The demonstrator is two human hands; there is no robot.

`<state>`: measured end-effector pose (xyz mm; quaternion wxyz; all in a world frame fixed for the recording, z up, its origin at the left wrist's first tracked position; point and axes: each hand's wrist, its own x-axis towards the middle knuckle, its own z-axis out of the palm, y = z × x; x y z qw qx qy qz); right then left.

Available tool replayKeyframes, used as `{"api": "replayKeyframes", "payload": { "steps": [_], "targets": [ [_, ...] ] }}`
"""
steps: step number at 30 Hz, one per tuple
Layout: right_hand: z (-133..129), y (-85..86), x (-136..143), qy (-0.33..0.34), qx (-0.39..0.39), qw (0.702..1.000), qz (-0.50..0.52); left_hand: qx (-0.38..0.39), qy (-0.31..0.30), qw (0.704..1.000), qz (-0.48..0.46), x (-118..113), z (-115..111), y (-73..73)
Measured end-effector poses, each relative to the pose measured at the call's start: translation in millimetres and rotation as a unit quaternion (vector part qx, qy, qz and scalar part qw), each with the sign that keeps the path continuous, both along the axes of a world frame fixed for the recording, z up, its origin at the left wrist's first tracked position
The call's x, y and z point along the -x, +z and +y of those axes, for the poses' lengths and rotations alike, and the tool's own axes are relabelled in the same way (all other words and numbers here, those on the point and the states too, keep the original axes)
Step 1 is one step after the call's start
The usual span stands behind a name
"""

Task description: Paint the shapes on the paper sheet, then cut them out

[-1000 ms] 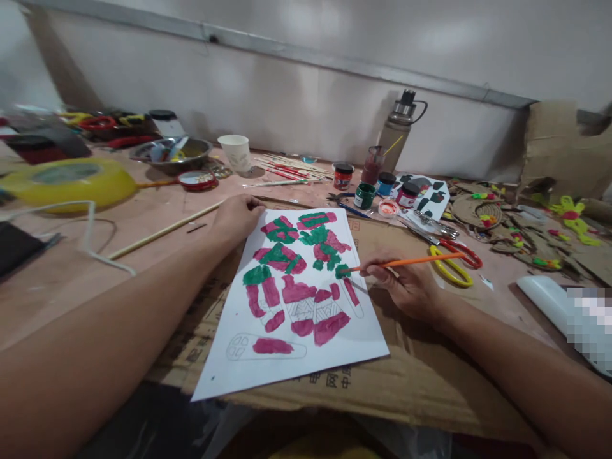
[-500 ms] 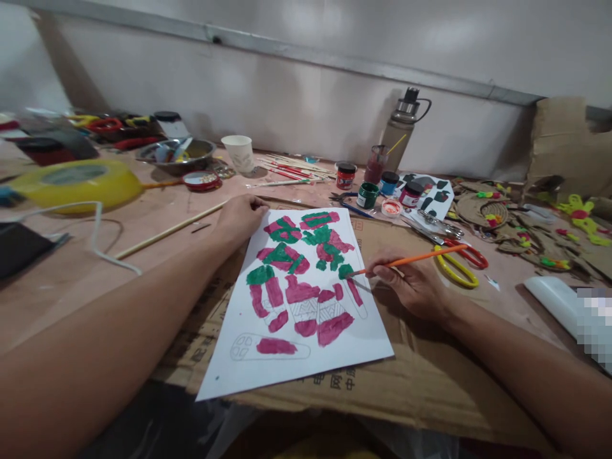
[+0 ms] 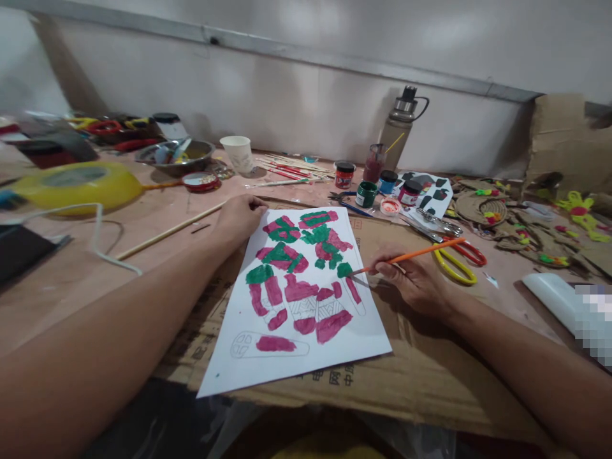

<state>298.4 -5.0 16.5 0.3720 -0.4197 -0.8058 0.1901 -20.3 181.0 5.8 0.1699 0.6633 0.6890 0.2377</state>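
A white sheet of paper (image 3: 282, 331) with pencil-drawn shapes, many painted magenta and green, lies on a flat piece of cardboard (image 3: 421, 376). My right hand (image 3: 406, 277) grips a thin paintbrush (image 3: 425, 249) with an orange handle. Its tip meets the small green patch (image 3: 344, 270) at the sheet's right side. At the upper left edge of the paper rests my left hand (image 3: 243, 215), fingers curled and closed; what lies under its fingertips is hidden.
Behind the sheet stand a green paint jar (image 3: 366, 194), a red one (image 3: 344, 174), a paper cup (image 3: 238, 154) and a bottle (image 3: 399, 127). Scissors (image 3: 454, 264) lie to the right, near cardboard pieces (image 3: 482, 210). Yellow tape (image 3: 81, 185) and a wooden stick (image 3: 172, 229) are left.
The brush's rear end has dipped slightly while its tip stays at the green patch. My left hand has stayed in place. The whole view has shifted a little.
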Motion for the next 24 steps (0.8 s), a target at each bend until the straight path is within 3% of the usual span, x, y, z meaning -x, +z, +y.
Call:
{"api": "replayKeyframes", "payload": {
  "steps": [18,24],
  "targets": [
    [-1.2,4.2,-9.3,0.005,-0.021,0.999,-0.023,-0.005,-0.001,1.000,-0.005,1.3,0.4,-1.5],
    [-1.4,1.0,-7.3,-0.011,-0.025,1.000,0.015,0.006,0.008,1.000,-0.008,0.0,0.8,-1.9]
  ]
}}
